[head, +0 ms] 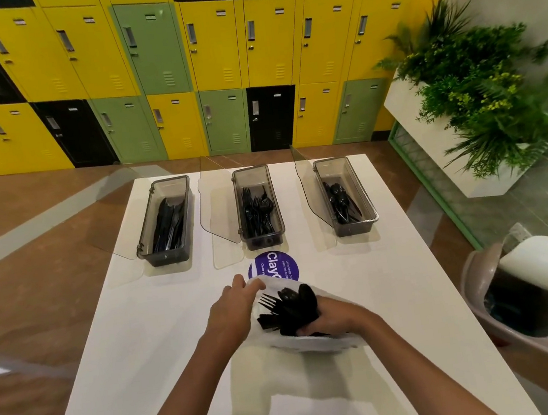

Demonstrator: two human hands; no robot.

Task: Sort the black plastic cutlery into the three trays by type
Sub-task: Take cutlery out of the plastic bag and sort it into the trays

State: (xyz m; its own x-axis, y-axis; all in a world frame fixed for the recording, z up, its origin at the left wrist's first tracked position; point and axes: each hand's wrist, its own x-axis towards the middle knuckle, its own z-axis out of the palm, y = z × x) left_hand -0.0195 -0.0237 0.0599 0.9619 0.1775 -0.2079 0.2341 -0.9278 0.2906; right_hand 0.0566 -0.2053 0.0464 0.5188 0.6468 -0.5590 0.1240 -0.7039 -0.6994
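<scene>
Three clear trays with open lids stand across the far side of the white table (144,344). The left tray (142,237) holds knives, the middle tray (241,211) forks, the right tray (364,196) spoons. In front of me, my right hand (338,316) grips a mixed bunch of black cutlery (290,307), forks and spoons showing, inside a white plastic bag (313,344). My left hand (233,305) pinches the bag's upper edge and holds it apart.
A round purple sticker (274,264) lies on the table beyond the bag. A lidded waste bin (532,296) stands on the floor to the right. Beyond it is a white planter with green plants (472,93). Yellow, green and black lockers (159,69) line the back wall.
</scene>
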